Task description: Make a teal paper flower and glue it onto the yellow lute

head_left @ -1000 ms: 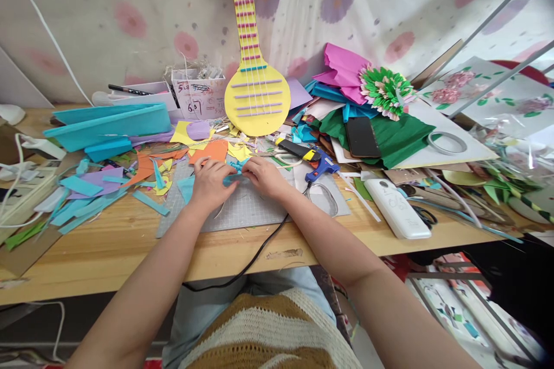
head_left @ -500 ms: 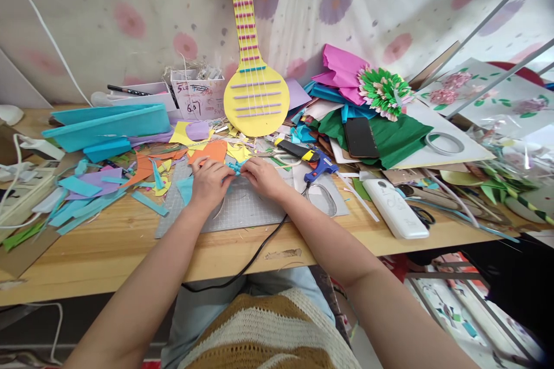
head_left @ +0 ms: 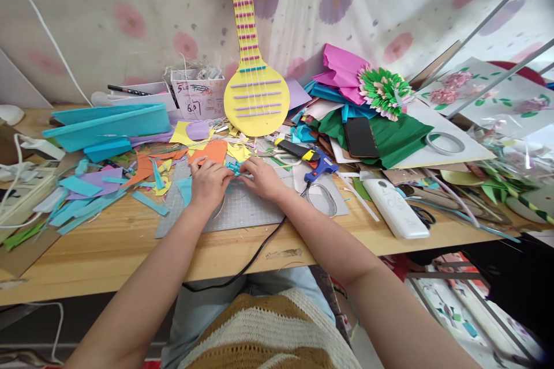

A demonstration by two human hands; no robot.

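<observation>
Pinching a small blue paper piece (head_left: 234,168) from either side, your left hand (head_left: 210,183) and right hand (head_left: 259,177) stood close together over the far part of the cutting mat (head_left: 251,210); exact fingertip contact was partly hidden. The step in hand was judged to be shaping that piece by finger. The next move appeared to call for light, even pressure. A glue gun (head_left: 321,167) lay at the mat's far right, orange paper (head_left: 215,151) at its far left.
</observation>
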